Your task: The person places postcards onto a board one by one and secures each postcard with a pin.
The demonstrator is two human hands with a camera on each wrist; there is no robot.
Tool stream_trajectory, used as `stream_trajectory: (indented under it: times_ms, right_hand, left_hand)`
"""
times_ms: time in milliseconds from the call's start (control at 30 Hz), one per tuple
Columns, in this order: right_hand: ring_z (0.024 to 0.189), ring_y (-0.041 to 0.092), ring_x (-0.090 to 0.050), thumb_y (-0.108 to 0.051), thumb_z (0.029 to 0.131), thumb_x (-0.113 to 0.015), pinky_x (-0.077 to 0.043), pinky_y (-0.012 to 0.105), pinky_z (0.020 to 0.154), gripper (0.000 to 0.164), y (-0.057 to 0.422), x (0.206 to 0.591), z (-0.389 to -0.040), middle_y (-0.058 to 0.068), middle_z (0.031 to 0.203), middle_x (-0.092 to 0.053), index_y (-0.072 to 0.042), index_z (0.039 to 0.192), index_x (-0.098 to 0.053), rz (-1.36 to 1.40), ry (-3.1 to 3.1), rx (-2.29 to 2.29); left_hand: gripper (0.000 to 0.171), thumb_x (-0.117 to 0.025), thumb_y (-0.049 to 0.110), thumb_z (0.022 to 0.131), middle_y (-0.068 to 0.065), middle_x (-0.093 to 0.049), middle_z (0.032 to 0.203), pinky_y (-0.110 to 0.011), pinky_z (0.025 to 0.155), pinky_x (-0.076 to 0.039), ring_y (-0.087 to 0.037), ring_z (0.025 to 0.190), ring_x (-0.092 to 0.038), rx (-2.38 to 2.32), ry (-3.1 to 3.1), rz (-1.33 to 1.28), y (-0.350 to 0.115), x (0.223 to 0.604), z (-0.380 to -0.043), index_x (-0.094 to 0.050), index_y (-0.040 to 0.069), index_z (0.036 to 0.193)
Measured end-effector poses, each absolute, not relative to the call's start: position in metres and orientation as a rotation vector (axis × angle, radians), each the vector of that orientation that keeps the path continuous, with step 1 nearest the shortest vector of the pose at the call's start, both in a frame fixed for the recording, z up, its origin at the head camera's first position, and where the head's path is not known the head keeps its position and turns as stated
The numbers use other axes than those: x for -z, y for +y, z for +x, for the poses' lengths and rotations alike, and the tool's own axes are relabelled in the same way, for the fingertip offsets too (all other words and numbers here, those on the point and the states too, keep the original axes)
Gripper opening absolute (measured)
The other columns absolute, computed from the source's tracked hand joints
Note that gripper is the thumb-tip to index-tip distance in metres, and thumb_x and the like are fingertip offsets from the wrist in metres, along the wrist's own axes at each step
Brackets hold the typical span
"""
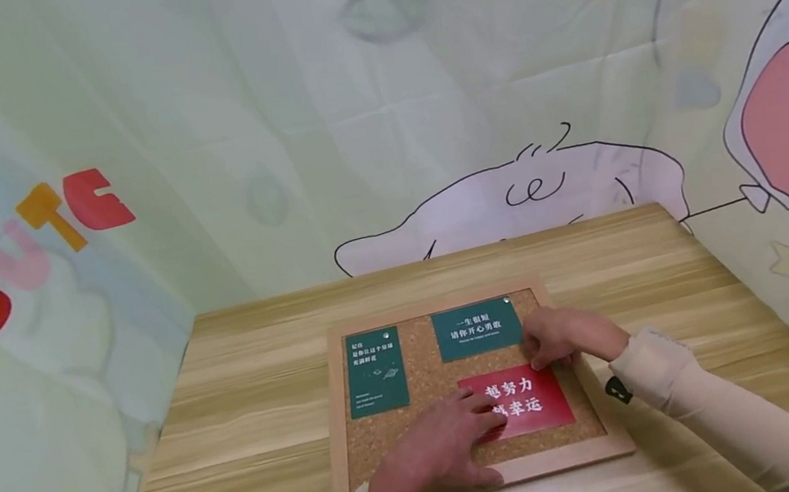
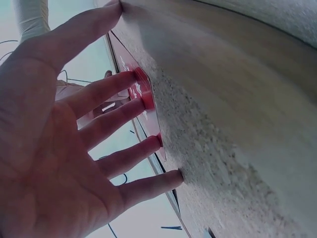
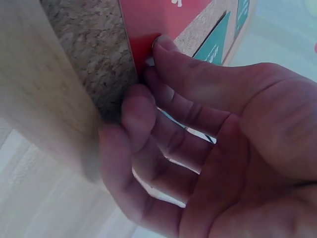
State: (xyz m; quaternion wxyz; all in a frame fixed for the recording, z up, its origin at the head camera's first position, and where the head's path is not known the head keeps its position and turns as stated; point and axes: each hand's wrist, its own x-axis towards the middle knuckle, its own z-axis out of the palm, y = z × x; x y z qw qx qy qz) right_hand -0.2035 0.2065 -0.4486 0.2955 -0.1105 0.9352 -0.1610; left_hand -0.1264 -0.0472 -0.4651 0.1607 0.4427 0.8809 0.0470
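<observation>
A red card (image 1: pixel 527 408) with white characters lies on the lower right of a wood-framed cork board (image 1: pixel 421 360). My left hand (image 1: pixel 437 442) spreads its fingers over the card's left edge; in the left wrist view, several fingertips (image 2: pixel 148 101) press on it, while the little finger touches bare cork. At the card's upper right corner, my right hand (image 1: pixel 566 333) pinches a small thumbtack (image 3: pixel 156 41), its round edge showing under the thumb tip in the right wrist view. The other fingers of that hand curl beside the frame.
Two green cards are on the board: an upright one (image 1: pixel 378 383) at left and a wide one (image 1: pixel 474 330) at upper right. Each bears a shiny tack near its top right corner. The board lies on a wooden table (image 1: pixel 237 419), with printed cloth (image 1: pixel 235 134) behind it.
</observation>
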Motion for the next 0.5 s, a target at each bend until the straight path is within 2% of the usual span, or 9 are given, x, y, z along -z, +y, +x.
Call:
stream_trajectory:
  times_ms: [133, 333, 500]
  right_hand:
    - [0.065, 0.018, -0.062, -0.017, 0.091, -0.082, -0.054, 0.031, 0.060, 0.021, 0.207, 0.448, -0.206, 0.004, 0.078, -0.061, -0.010, 0.084, -0.064, -0.339, 2.523, 0.407]
    - [0.068, 0.015, -0.056, -0.022, 0.089, -0.084, -0.048, 0.029, 0.062, 0.023, 0.217, 0.458, -0.205, -0.001, 0.076, -0.059, -0.012, 0.082, -0.064, -0.501, 2.554, 0.409]
    - [0.071, 0.013, -0.055, -0.026, 0.092, -0.081, -0.049, 0.030, 0.066, 0.020, 0.222, 0.459, -0.206, -0.004, 0.078, -0.060, -0.014, 0.084, -0.067, -0.596, 2.509, 0.430]
  left_hand:
    - [0.073, -0.080, 0.061, 0.083, 0.009, -0.053, 0.151, -0.043, 0.109, -0.046, -0.020, 0.137, -0.049, -0.131, 2.500, 1.308, -0.048, 0.466, -0.133, -0.059, 0.033, 0.147]
    - [0.062, -0.068, 0.064, 0.092, 0.008, -0.054, 0.148, -0.050, 0.107, -0.046, -0.020, 0.136, -0.048, -0.181, 2.512, 1.349, -0.050, 0.473, -0.139, -0.060, 0.034, 0.146]
    - [0.056, -0.065, 0.060, 0.096, 0.003, -0.056, 0.146, -0.041, 0.102, -0.051, -0.018, 0.129, -0.054, -0.324, 2.543, 1.342, -0.057, 0.475, -0.148, -0.061, 0.032, 0.144]
